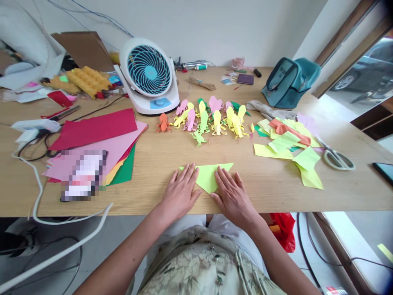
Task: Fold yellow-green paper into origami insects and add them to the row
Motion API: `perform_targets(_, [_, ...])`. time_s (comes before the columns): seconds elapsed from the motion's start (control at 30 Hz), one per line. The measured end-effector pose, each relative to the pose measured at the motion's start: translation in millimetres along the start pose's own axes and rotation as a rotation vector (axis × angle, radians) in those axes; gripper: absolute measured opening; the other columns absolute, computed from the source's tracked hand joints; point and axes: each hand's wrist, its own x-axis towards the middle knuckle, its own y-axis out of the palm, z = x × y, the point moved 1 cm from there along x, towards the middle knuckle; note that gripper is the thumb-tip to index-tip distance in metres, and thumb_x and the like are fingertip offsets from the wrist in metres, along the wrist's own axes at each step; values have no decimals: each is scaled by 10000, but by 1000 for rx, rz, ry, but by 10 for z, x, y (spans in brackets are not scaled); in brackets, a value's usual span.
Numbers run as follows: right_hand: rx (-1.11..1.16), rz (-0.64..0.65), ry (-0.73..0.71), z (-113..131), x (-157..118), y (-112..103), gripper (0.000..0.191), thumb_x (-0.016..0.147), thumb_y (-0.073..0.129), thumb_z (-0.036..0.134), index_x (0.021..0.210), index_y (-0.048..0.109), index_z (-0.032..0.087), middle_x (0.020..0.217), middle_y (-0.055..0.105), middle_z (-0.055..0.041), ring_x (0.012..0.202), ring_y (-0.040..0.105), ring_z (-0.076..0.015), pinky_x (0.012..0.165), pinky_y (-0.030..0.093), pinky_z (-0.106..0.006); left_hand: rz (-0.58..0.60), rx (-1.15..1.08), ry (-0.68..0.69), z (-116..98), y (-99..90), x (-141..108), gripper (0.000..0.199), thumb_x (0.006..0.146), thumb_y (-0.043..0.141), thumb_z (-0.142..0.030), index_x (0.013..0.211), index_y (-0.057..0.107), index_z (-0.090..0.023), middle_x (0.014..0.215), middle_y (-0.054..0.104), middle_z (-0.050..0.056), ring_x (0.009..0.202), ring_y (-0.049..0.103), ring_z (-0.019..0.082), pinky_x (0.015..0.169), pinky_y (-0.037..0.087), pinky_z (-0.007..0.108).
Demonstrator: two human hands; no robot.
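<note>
A sheet of yellow-green paper (208,177), folded into a triangle with its point toward me, lies flat near the table's front edge. My left hand (181,189) lies on its left part, fingers stretched out. On the right part rests my right hand (231,191), also flat with fingers extended. Both palms face down and press the paper to the wood; the areas under the fingers are hidden. Beyond the paper stand several folded paper figures in yellow (217,123), pink (190,119), green (204,119) and orange (163,122).
Left are coloured paper sheets (98,130), a blurred phone-like object (84,174) and a white cable (38,192). A white fan (150,76) stands behind. Right are paper scraps (284,141), scissors (337,159) and a teal bag (288,82). A dark-screened device (383,174) sits far right.
</note>
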Motion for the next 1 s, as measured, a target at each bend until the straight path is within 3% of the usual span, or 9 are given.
perform_targets(0.27, [-15,-7,9,27,0,17,643,1006,328,477,1521,300,93,1598,244,-167,1490,228,-289,1189,160,-535,19,30,-120,199,-171,-108,607,991,352,-463,1512,319,-153,1579,320,123,1468,284,305,1154,274,579])
perform_targets(0.43, [-22,6,23,62,9,-8,646,1004,327,483,1501,332,71,1594,251,-177,1492,221,-288,1190,160,-538,9,-37,79,-15,-287,249,541,1012,315,-312,1513,309,-108,1599,283,92,1489,238,225,1207,232,444])
perform_targets(0.6, [-14,31,30,79,17,-42,629,1002,336,458,1505,330,80,1597,250,-169,1500,196,-279,1192,163,-532,101,-96,246,-185,-82,524,582,1024,281,-372,1517,275,-62,1607,232,139,1503,186,242,1208,219,429])
perform_targets(0.73, [11,41,39,70,5,-64,638,995,364,433,1522,293,81,1600,247,-155,1497,210,-268,1200,160,-511,66,-60,254,-183,72,490,588,1021,281,-354,1531,234,-66,1626,154,132,1515,118,253,1226,155,445])
perform_targets(0.9, [23,39,85,-4,-85,-158,531,994,384,367,1461,417,118,1564,348,-145,1462,305,-278,1189,168,-550,31,-58,245,-185,89,449,615,1001,337,-372,1528,240,-71,1624,157,144,1513,137,257,1229,159,434])
perform_targets(1.0, [33,20,107,-110,-111,-241,471,981,415,325,1411,484,147,1520,433,-142,1421,380,-280,1170,236,-542,-1,-72,236,-190,97,446,613,994,361,-371,1526,248,-89,1622,175,141,1510,154,255,1228,161,436])
